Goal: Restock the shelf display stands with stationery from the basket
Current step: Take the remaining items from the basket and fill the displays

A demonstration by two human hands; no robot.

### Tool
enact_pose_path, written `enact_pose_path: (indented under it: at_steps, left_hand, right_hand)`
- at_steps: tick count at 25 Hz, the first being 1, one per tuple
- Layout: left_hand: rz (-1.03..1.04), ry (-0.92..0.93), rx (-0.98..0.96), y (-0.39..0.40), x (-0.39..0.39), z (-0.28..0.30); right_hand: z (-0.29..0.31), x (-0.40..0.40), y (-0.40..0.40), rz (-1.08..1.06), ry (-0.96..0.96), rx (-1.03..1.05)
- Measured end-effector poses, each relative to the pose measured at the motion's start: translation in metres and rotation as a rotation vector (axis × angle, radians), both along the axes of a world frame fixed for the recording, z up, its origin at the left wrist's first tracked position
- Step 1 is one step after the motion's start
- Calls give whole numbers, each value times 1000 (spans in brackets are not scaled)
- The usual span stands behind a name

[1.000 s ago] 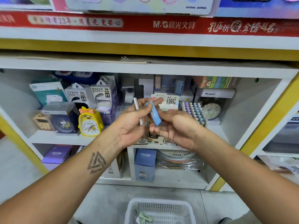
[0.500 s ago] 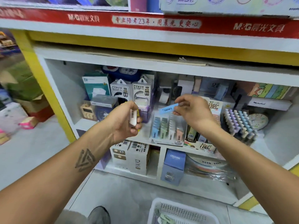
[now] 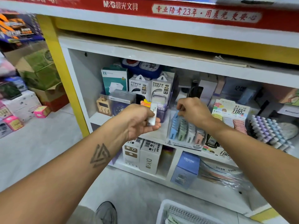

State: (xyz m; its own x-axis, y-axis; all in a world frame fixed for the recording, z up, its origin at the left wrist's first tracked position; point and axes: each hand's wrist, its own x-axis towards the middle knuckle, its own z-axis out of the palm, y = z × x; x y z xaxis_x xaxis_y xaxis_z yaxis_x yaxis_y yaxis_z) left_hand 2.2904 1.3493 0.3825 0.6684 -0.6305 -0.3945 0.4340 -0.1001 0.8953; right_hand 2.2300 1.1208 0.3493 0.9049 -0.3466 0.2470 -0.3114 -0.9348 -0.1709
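At centre frame, over white shelving (image 3: 100, 118), the left hand (image 3: 139, 122) grips a white lead case (image 3: 152, 116) while the right hand (image 3: 192, 110) pinches a blue case (image 3: 177, 114) above the display stand (image 3: 186, 135), with the grey floor (image 3: 40, 151) lower left.

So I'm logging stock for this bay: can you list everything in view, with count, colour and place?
Lead case stand: one, clear, pastel cases in rows, upper shelf.
Blue case: one, pinched over the stand's left row.
White case: one, in left hand.
Power bank boxes: two, white, shelf back.
Teal box: one, left of them.
Pen rack: one, pastel caps, shelf right.
DIY box: one, white, lower shelf.
Blue box: one, lower shelf.
Basket: one, white, floor.
Left hand: holds white case.
Right hand: pinches blue case.
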Motion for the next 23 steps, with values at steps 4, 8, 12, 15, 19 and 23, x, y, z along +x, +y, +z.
enact_pose_path:
  at_steps: [4, 8, 12, 15, 19, 23]
  left_hand:
    - [0, 27, -17, 0, 0, -2]
    - [2, 37, -33, 0, -2, -3]
    - [-1, 46, -38, -2, -2, -3]
    - [-30, 32, -22, -5, -3, -2]
    - [-10, 30, -115, -17, -13, 1]
    - [-26, -150, -113, -39, -26, 1]
  right_hand:
    - [-9, 0, -7, 30, 34, 28]
    - [-11, 5, -9, 77, 102, 67]
    - [-8, 12, -4, 34, 263, 33]
    - [10, 5, 10, 35, 57, 389]
    - [46, -25, 33, 97, -49, 1282]
    - [61, -53, 37, -56, 42, 1508]
